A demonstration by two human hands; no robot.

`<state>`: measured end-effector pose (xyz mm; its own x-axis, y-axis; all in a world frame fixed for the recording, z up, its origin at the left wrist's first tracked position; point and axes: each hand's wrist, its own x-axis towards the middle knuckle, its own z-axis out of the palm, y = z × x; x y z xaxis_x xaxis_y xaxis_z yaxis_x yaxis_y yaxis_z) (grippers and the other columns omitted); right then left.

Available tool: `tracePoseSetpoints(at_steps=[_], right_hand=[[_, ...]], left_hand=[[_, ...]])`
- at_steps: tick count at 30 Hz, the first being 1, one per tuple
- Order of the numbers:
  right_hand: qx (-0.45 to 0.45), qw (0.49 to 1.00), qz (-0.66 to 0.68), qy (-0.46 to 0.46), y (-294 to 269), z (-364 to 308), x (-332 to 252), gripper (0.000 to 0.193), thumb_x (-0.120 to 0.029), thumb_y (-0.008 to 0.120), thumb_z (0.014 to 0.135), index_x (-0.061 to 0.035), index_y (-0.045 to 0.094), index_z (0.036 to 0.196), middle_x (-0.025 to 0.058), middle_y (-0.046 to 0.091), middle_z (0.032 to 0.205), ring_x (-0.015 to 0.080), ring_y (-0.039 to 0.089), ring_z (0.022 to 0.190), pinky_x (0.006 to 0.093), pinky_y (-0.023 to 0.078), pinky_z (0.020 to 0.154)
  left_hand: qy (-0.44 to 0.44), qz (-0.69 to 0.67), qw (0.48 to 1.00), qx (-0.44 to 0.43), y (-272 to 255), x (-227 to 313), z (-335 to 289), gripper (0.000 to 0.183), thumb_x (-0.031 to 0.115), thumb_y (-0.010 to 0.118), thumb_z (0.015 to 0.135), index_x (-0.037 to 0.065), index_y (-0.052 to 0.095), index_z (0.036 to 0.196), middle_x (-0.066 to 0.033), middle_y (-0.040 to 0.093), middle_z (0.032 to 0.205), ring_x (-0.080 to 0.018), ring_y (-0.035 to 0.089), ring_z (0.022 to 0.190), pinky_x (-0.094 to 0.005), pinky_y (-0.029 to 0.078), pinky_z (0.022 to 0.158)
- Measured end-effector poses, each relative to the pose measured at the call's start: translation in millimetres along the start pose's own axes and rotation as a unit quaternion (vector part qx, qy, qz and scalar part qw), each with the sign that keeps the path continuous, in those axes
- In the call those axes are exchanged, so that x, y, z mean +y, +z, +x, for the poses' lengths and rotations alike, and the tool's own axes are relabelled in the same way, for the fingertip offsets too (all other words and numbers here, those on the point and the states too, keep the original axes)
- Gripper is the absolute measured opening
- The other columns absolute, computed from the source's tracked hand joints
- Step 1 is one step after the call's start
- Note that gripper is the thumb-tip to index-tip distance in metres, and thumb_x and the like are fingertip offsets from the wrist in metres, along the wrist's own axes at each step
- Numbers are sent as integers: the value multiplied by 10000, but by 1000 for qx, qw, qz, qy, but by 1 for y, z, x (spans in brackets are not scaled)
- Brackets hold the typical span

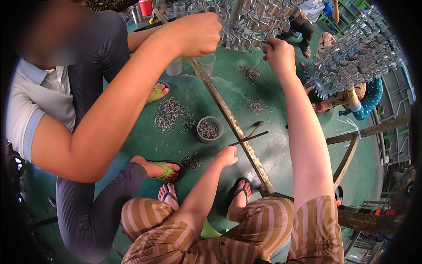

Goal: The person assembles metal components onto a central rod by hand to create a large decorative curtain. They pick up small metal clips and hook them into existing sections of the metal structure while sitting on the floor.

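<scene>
Overhead, right hand [278, 53] pinches a small wire hook at the hanging cluster of grey metal clips [252, 22], while left hand [227, 155] grips a thin dark rod [248, 138] low, kept ready above the green floor [281, 149].

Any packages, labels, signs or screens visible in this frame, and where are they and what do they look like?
No signs, labels or screens show.
Red can: top edge, left of centre; cylindrical, any print too small to tell.
Clear plastic cups: beside it at the top edge, unmarked.
Grey tub: on the green floor, round, holding wire bits.

One head-worn fisheye view, looking steeply down, close over the lap, green floor [281, 158] beneath
</scene>
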<state>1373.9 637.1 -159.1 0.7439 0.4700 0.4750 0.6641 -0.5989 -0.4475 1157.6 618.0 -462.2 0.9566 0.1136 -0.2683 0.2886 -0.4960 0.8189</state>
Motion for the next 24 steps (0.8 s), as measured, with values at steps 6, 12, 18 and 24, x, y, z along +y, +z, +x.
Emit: tracePoseSetpoints(at_steps=[6, 12, 18, 24], right_hand=[[9, 994, -95, -58, -3, -3, 2, 153, -149, 609, 786, -43, 642, 890, 184, 624, 698, 336, 627, 689, 409, 494, 662], [-50, 997, -51, -24, -20, -7, -11, 161, -125, 611, 779, -34, 643, 909, 187, 628, 716, 335, 631, 703, 407, 495, 665], [-113, 989, -82, -46, -38, -7, -12, 147, -96, 603, 781, -15, 646, 896, 170, 628, 677, 280, 645, 637, 382, 494, 651], [-165, 976, -134, -43, -51, -8, -27, 123, -69, 604, 770, -10, 657, 863, 159, 617, 621, 270, 643, 617, 372, 496, 653]], left_hand=[[37, -46, 986, -156, -66, 48, 3, 81, 58, 602, 618, 25, 541, 658, -85, 621, 605, -156, 615, 530, -291, 470, 500], [50, -147, 960, -232, -99, 65, -11, 91, 53, 613, 653, 3, 545, 688, -75, 615, 627, -129, 611, 556, -270, 465, 511], [177, -153, 966, 110, -163, 127, -24, 63, 40, 606, 725, 0, 567, 754, -42, 604, 630, -81, 552, 582, -239, 433, 534], [299, -156, 835, 435, -194, 179, 32, 53, 39, 612, 757, 2, 580, 778, -82, 614, 619, -146, 606, 558, -265, 456, 525]])
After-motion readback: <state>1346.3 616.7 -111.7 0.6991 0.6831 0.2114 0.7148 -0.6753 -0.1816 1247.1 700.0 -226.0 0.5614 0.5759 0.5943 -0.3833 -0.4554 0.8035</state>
